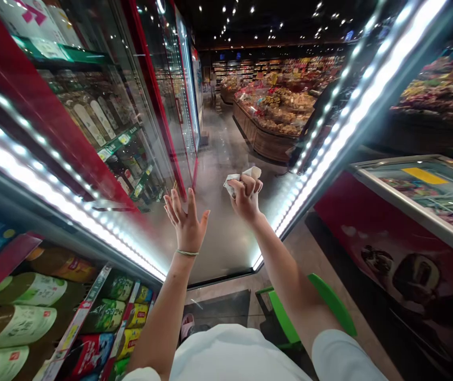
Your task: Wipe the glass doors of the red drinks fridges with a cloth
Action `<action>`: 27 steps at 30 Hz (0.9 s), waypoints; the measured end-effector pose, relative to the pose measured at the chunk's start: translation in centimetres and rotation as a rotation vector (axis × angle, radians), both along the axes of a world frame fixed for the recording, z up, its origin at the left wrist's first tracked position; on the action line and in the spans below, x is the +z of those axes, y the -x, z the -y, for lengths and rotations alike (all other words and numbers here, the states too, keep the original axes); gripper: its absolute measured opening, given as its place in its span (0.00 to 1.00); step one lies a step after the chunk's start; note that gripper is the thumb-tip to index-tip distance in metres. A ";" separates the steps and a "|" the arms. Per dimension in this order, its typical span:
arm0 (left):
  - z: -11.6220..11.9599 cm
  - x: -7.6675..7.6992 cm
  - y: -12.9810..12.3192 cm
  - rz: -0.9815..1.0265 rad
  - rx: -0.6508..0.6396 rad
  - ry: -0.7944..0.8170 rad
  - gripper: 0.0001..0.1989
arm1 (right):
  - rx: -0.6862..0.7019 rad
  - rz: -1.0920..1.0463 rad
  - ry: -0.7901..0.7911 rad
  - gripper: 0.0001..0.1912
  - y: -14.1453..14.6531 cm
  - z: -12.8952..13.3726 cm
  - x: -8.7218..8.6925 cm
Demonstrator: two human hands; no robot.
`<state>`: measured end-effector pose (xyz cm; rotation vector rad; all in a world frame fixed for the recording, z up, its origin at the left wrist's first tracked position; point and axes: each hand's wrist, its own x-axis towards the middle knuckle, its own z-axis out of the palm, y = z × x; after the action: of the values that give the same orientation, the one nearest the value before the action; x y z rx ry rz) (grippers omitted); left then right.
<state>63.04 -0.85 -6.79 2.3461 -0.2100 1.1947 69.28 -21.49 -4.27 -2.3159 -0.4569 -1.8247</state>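
Observation:
My left hand (188,225) is raised with its fingers spread, palm toward the glass door (214,259); whether it touches the pane I cannot tell. To its right, my right hand (246,196) is closed around a crumpled white cloth (231,183), which pokes out on both sides of the fingers. It is held up at the same pane, a little higher than the left hand. Bright light strips (325,135) run along the right side of the door, and another strip (71,201) runs on the left.
Shelves of large bottles (20,323) and cans (107,315) stand close on my left. A green chair (285,315) is by my right arm. Beyond it sits a red chest freezer (353,227). Through the glass, a food display (277,114) and a dark-clothed person (315,119) appear.

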 end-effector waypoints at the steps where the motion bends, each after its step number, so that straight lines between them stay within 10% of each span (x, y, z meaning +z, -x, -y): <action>1: 0.2 0.0 0.1 0.002 0.005 -0.008 0.42 | 0.007 -0.015 -0.007 0.21 0.0 0.4 0.2; 6: 2.1 -0.5 1.1 0.002 -0.035 -0.046 0.43 | -0.008 -0.115 -0.207 0.20 0.8 1.8 0.5; 12: 5.4 -2.1 2.0 -0.038 -0.063 -0.076 0.45 | 0.136 -0.342 0.049 0.18 1.2 5.0 1.5; 17: 6.7 -3.4 1.4 0.024 -0.026 -0.139 0.51 | 0.046 -0.012 -0.296 0.19 1.0 10.5 1.0; 22: 6.1 -2.1 0.3 0.095 0.043 -0.194 0.53 | -0.017 -0.080 -0.076 0.19 1.0 12.5 2.7; 27: 4.6 -0.8 -0.5 0.175 0.109 -0.338 0.52 | 0.049 0.132 -0.181 0.27 0.4 13.6 5.6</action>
<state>63.53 -5.47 -7.61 2.5655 -0.3734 1.5214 68.84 -35.04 1.32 -2.0576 -0.3463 -1.9172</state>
